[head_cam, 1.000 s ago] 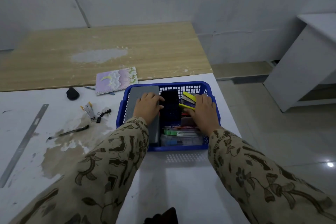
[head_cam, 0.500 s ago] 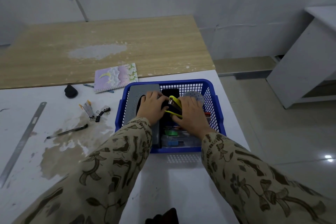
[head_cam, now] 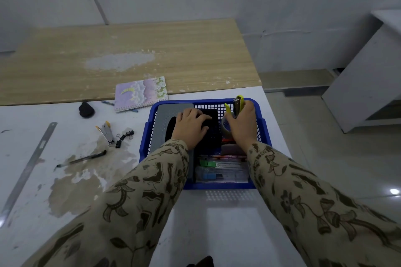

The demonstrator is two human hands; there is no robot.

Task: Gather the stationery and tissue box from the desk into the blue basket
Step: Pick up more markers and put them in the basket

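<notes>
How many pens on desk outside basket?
2: a black pen on the stained patch, a blue pen poking out under the pastel spiral notebook. Others may be hidden.

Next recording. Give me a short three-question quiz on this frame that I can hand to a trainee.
1. True or false: the right hand grips the yellow stapler over the blue basket.
2. Fill in: the metal ruler lies on the white desk to the basket's ____.
3. The left hand rests on: A the ruler, B the black case in the basket, C the stapler.
Key: 1 true; 2 left; 3 B.
</notes>
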